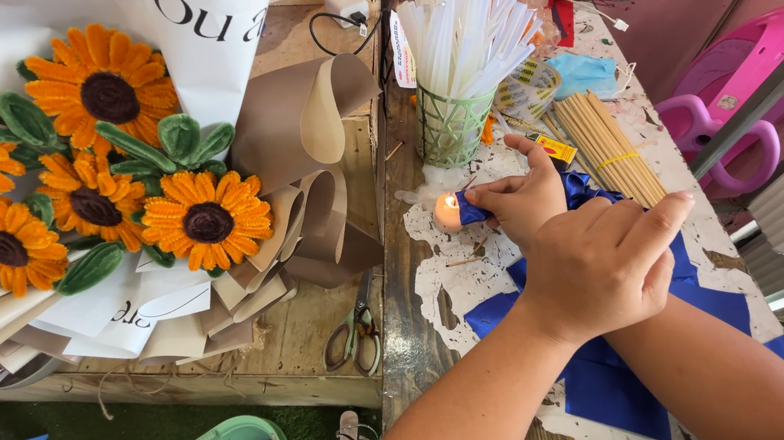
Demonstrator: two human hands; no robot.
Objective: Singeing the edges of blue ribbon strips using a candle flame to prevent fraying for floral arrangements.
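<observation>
Head view, frame centre: right hand pinches blue ribbon end at candle flame, left hand fingers flat on it; I'd only graze the flame.

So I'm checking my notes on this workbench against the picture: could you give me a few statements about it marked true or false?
1. The right hand pinches the end of a blue ribbon beside a small lit candle. True.
2. The left hand holds the scissors. False: the grey-handled scissors lie untouched on the wooden table, and the left hand rests over the ribbon.
3. The green mesh cup holds white sticks. True.
4. The sunflower bouquet in cream paper lies right of the hands. False: it lies to their left.
5. The bundle of thin wooden sticks stands in the cup. False: it lies flat on the table.
</observation>
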